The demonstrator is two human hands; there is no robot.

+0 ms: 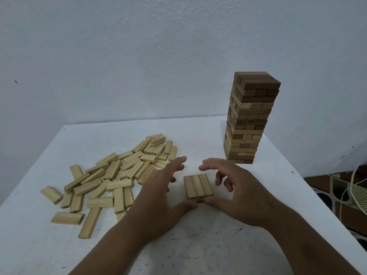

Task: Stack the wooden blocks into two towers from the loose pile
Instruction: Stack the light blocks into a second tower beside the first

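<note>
A tall tower (pixel 250 118) of light and dark wooden blocks stands at the back right of the white table (pixel 198 245). In front of me a low stack (pixel 197 185) shows three pale blocks side by side on top, with at least one layer under them. My left hand (pixel 158 193) and my right hand (pixel 236 187) flank this stack with fingers spread and loosely bent. Both thumbs touch its near end. Neither hand holds a block. A loose pile of pale blocks (pixel 111 175) lies scattered to the left.
A white wall rises right behind the table. Past the table's right edge a white cord (pixel 355 187) hangs over a patterned surface (pixel 341 195). Some pile blocks bear printed numbers.
</note>
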